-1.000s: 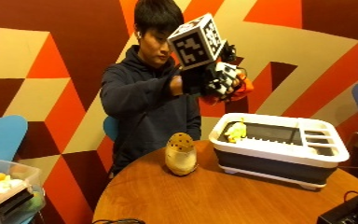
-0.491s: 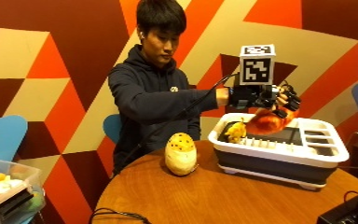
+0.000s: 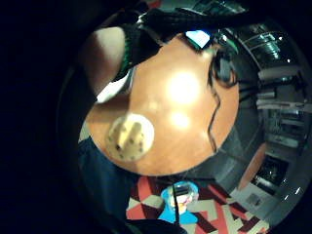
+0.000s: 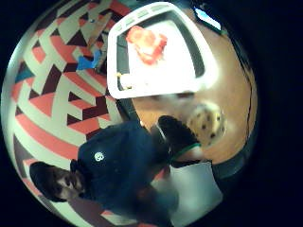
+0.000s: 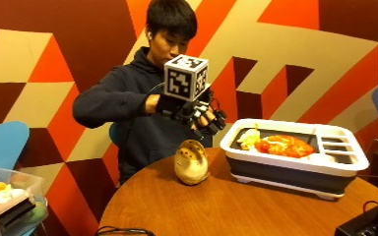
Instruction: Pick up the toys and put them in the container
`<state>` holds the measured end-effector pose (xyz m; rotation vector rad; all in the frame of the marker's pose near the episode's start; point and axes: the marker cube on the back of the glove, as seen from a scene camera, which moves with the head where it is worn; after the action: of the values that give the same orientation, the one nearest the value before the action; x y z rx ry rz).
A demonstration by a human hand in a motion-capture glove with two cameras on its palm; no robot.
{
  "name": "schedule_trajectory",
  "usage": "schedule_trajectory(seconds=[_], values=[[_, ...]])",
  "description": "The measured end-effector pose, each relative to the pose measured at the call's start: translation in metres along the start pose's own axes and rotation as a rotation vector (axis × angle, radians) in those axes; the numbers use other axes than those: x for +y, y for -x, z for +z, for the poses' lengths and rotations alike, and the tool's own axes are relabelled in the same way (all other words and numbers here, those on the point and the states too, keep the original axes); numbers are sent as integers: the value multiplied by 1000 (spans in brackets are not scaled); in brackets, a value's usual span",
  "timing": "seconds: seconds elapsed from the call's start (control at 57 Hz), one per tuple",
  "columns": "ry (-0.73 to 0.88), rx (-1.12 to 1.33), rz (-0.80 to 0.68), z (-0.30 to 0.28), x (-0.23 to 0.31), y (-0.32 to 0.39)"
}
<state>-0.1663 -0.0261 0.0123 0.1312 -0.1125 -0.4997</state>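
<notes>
As seen from the outside view, the gloved right hand (image 5: 192, 110) is raised above the round table (image 5: 241, 206), between the person's chest and the white-rimmed container (image 5: 294, 169). Its fingers are loosely curled downward and nothing is held in them. An orange-red toy (image 5: 284, 146) and a small pale yellow-green toy (image 5: 248, 139) are lying inside the container's main compartment. A cream spotted toy (image 5: 191, 162) is standing on the table, just beside the container and below the hand, untouched. A clear bin (image 5: 5, 201) holding further coloured items is noted at the edge beside a blue chair; whether these belong to the task cannot be told.

From the little finger side palm view, the spotted toy (image 3: 130, 137) is seen on the table (image 3: 190, 126) near its edge, well apart from the palm.

From the thumb side palm view, the orange-red toy (image 4: 147, 43) is confirmed inside the container (image 4: 203, 71), with the spotted toy (image 4: 207, 124) outside it on the wood.

The task is judged partly done: two toys are deposited, and at least the spotted toy remains to be picked up and placed.
</notes>
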Motion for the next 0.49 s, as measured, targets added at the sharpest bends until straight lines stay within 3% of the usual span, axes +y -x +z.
schedule_trajectory(seconds=[0.281, 0.491], values=[[-10, -113, 68, 122, 27, -8], [-43, 33, 99, 153, 23, -12]])
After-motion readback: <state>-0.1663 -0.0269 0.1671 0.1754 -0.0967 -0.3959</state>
